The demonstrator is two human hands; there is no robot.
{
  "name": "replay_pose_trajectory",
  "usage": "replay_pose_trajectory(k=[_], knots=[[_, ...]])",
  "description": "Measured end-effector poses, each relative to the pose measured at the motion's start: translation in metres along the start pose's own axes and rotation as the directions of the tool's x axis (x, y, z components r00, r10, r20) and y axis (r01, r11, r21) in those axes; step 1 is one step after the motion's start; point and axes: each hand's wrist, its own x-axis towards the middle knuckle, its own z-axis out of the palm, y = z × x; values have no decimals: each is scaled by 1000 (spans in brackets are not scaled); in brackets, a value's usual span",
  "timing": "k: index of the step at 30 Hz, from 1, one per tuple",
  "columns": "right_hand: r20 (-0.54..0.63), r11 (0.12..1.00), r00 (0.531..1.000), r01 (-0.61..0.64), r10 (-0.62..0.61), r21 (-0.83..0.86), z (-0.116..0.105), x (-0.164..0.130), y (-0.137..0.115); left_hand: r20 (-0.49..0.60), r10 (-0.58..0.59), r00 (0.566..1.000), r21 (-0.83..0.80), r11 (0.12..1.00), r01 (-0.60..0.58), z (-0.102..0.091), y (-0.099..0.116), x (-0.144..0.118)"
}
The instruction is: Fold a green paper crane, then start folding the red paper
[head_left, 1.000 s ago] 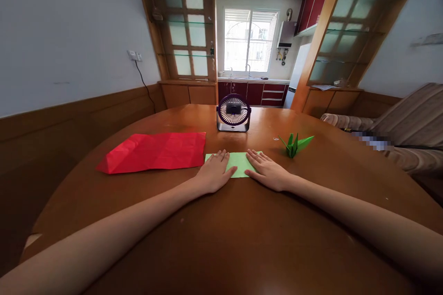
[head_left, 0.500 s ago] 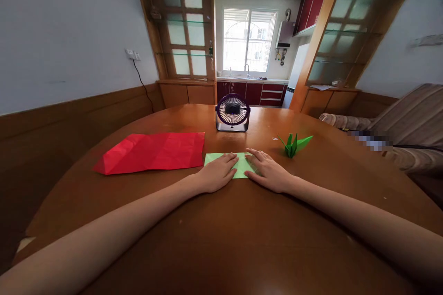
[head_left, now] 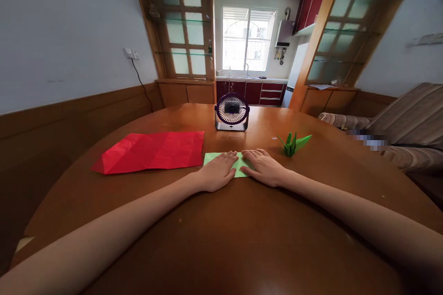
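A light green sheet of paper [head_left: 238,166] lies flat on the table in front of me, partly covered by both hands. My left hand [head_left: 218,171] rests palm down on its left part, fingers stretched out. On its right part lies my right hand [head_left: 265,168], also flat, with the thumb apart from the other fingers. Left of the paper is a larger creased red sheet of paper [head_left: 152,153]. A green origami crane [head_left: 292,145] stands to the right, a short way beyond my right hand.
A small round desk fan [head_left: 231,111] stands on the wooden table [head_left: 221,239] beyond the green paper. A striped sofa [head_left: 411,120] is at the right. Behind the table are glass-shelved cabinets [head_left: 187,94] and a kitchen window [head_left: 247,39].
My right hand has slid slightly left and flattened on the green paper, closer to my left hand. The left hand stays in place.
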Motion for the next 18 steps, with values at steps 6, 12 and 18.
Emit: replay_pose_trajectory(k=[6,12,18], knots=[[-29,997,998,-55,54,-49,0,-1,0,-31,14,999,-5,1000,-14,3,-3,0],[-65,989,993,-105,99,-102,-4,-5,5,-1,1,1000,0,1000,-1,1,-2,-1],[-113,993,991,-84,74,-84,-4,-9,7,-23,12,1000,-10,1000,-12,1,-2,-2]])
